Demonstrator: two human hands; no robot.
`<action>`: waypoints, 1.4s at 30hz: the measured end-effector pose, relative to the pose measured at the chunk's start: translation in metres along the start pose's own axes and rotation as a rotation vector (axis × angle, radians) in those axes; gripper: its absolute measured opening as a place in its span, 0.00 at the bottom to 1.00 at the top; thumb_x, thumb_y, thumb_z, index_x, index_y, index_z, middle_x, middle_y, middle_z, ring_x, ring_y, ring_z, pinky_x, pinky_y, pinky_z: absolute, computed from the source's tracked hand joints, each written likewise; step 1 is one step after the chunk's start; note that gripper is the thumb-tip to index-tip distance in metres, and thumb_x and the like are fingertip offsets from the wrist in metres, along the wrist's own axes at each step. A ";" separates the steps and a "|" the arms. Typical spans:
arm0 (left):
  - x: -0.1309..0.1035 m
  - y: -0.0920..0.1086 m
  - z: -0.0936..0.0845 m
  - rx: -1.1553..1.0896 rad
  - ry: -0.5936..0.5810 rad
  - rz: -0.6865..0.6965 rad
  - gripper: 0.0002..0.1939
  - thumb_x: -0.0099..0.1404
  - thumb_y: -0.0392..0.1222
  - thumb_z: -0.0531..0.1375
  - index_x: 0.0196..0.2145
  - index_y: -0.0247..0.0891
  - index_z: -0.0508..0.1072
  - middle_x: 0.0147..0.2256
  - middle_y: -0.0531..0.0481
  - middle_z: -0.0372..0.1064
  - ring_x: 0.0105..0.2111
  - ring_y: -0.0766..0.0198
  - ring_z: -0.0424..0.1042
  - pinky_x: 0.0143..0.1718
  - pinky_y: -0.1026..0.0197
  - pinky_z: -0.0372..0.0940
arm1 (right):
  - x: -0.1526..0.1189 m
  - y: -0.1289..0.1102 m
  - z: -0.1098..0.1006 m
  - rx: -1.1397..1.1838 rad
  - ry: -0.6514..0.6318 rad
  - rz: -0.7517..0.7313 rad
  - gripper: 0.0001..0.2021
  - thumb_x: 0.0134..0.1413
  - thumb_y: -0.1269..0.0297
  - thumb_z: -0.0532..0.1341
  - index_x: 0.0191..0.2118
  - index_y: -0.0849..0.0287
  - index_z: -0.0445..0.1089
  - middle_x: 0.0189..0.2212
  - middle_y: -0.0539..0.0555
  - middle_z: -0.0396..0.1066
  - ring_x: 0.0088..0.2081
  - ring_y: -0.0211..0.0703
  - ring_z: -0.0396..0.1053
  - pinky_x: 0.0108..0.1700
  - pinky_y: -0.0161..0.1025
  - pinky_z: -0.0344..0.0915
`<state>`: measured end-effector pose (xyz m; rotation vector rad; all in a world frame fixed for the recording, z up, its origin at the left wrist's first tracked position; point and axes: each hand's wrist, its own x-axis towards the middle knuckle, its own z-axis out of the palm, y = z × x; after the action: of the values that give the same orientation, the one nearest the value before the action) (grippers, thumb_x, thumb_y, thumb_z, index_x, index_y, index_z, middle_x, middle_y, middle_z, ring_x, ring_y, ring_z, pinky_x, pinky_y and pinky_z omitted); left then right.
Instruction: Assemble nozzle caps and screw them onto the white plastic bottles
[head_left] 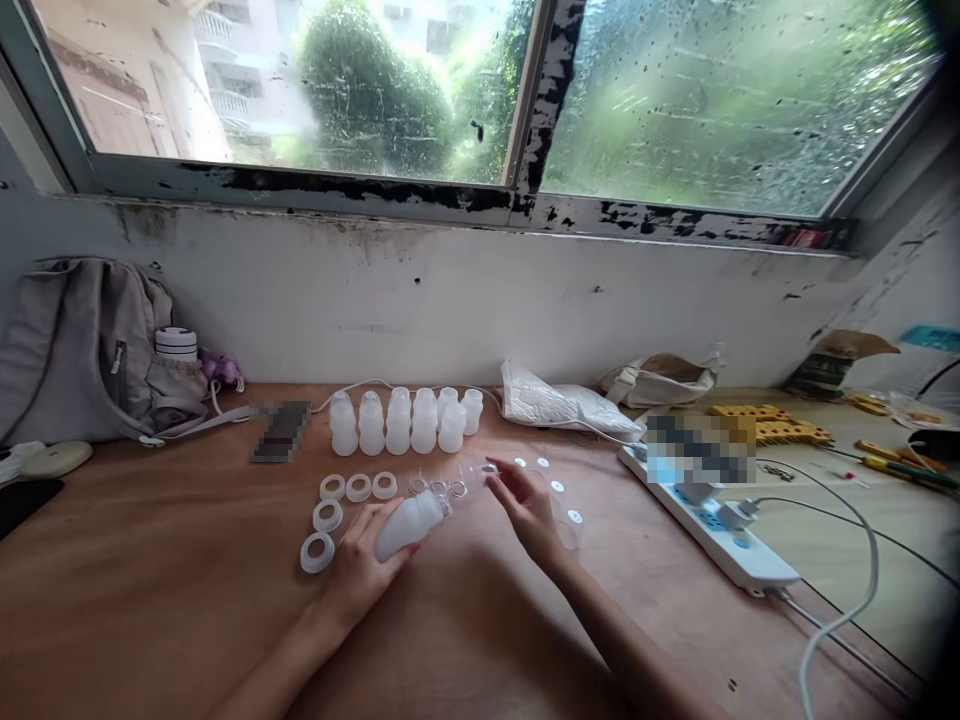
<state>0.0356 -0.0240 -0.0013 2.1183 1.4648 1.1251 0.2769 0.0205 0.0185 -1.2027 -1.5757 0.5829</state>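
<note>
My left hand (373,545) is wrapped round a frosted white baby bottle (409,525), tilted with its neck up to the right and a clear piece at its mouth. To its right is my right hand (529,505), thumb and fingers pinched together. A see-through plastic piece (472,476) shows at those fingertips, too faint to make out. Small clear teats (437,488) lie just behind the bottle's neck. White collar rings (327,516) form a bent row left of my left hand. Several more frosted bottles (398,425) stand upright behind.
Small white discs (574,517) and a faint clear cap (568,536) lie by my right hand. A white power strip (720,530) with plugs and cables runs along the right. Behind are a white plastic bag (555,397) and a pouch (660,380). A grey backpack (82,350) sits at left.
</note>
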 end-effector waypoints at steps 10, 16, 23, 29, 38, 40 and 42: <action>-0.003 0.000 0.005 0.011 -0.074 0.062 0.24 0.54 0.41 0.60 0.50 0.45 0.62 0.45 0.49 0.65 0.44 0.56 0.65 0.45 0.55 0.62 | -0.033 -0.003 0.028 0.378 -0.112 0.240 0.15 0.47 0.56 0.61 0.39 0.59 0.68 0.31 0.54 0.70 0.33 0.44 0.67 0.35 0.41 0.65; -0.002 0.003 0.001 -0.023 -0.079 0.069 0.22 0.52 0.41 0.61 0.46 0.43 0.65 0.42 0.48 0.68 0.42 0.56 0.66 0.43 0.55 0.63 | -0.035 -0.007 0.029 0.382 -0.143 0.236 0.15 0.48 0.55 0.60 0.39 0.58 0.67 0.30 0.54 0.69 0.32 0.43 0.67 0.35 0.40 0.66; -0.003 0.000 0.000 -0.006 -0.068 0.134 0.22 0.53 0.42 0.61 0.47 0.43 0.64 0.42 0.47 0.67 0.42 0.56 0.66 0.42 0.56 0.63 | -0.035 -0.005 0.029 0.388 -0.189 0.239 0.12 0.49 0.55 0.59 0.31 0.59 0.64 0.23 0.50 0.66 0.23 0.37 0.64 0.26 0.35 0.64; -0.002 -0.002 -0.002 0.011 -0.095 0.157 0.22 0.53 0.43 0.60 0.47 0.42 0.65 0.41 0.46 0.67 0.41 0.55 0.66 0.42 0.54 0.63 | -0.034 -0.008 0.025 0.373 -0.270 0.256 0.13 0.48 0.53 0.58 0.30 0.59 0.62 0.21 0.48 0.64 0.21 0.36 0.64 0.21 0.33 0.62; -0.004 0.005 -0.002 -0.017 -0.196 0.200 0.23 0.50 0.44 0.63 0.46 0.43 0.67 0.37 0.47 0.68 0.37 0.57 0.67 0.39 0.56 0.64 | -0.042 -0.006 0.029 0.178 -0.407 0.315 0.21 0.55 0.50 0.48 0.22 0.60 0.64 0.13 0.47 0.59 0.15 0.34 0.56 0.17 0.32 0.49; -0.004 0.008 -0.004 -0.042 -0.219 0.193 0.24 0.50 0.45 0.63 0.46 0.42 0.67 0.37 0.47 0.67 0.36 0.58 0.67 0.38 0.57 0.65 | -0.044 -0.006 0.029 0.097 -0.351 0.228 0.22 0.56 0.51 0.47 0.19 0.60 0.63 0.14 0.48 0.59 0.18 0.35 0.57 0.20 0.33 0.51; -0.004 0.010 -0.006 -0.068 -0.233 0.184 0.24 0.50 0.45 0.62 0.46 0.42 0.67 0.37 0.47 0.67 0.36 0.58 0.67 0.38 0.57 0.65 | -0.046 -0.007 0.028 0.044 -0.333 0.176 0.23 0.57 0.52 0.45 0.20 0.60 0.63 0.15 0.48 0.59 0.19 0.36 0.57 0.22 0.34 0.51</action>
<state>0.0367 -0.0331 0.0072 2.2843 1.1318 0.9354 0.2471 -0.0188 -0.0054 -1.2660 -1.7308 0.9678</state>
